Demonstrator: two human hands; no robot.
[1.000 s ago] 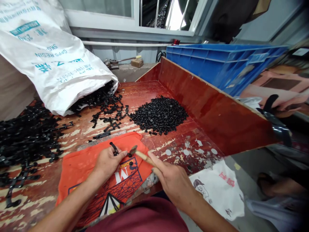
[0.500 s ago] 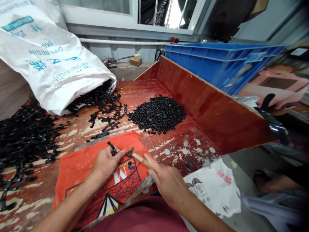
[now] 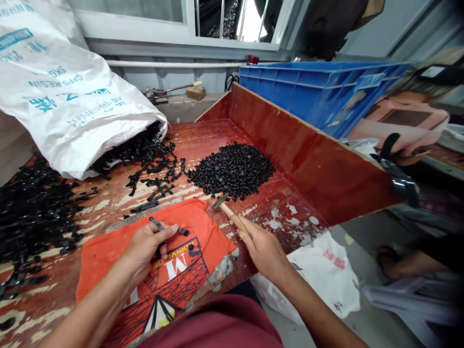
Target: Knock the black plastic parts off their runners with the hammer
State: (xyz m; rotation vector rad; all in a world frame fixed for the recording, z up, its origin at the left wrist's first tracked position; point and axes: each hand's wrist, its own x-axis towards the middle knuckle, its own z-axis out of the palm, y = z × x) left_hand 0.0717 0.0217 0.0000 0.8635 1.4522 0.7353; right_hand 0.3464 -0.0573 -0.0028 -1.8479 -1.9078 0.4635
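My left hand (image 3: 150,244) pinches a black plastic sprue (image 3: 183,231) above an orange printed cloth (image 3: 108,251); its ends stick out past the thumb and above the knuckles. A small black piece (image 3: 190,247) lies on the cloth by the lettering. In my right hand (image 3: 263,246) is a small hammer (image 3: 234,216), gripped by its wooden handle. The hammer's head is raised near the cloth's far right corner, close to a pile of small black plastic pieces (image 3: 232,169).
A white woven sack (image 3: 83,106) spills black sprues (image 3: 152,164) onto the worn red table (image 3: 203,133). More sprues (image 3: 36,212) heap at the left. A red board (image 3: 308,150) edges the right side, with a blue crate (image 3: 290,92) behind. A white bag (image 3: 326,275) hangs below the table edge.
My right hand has swung the hammer away from my left hand, up and to the right. The sprue in my left hand has turned, so more of it shows. The view has shifted slightly.
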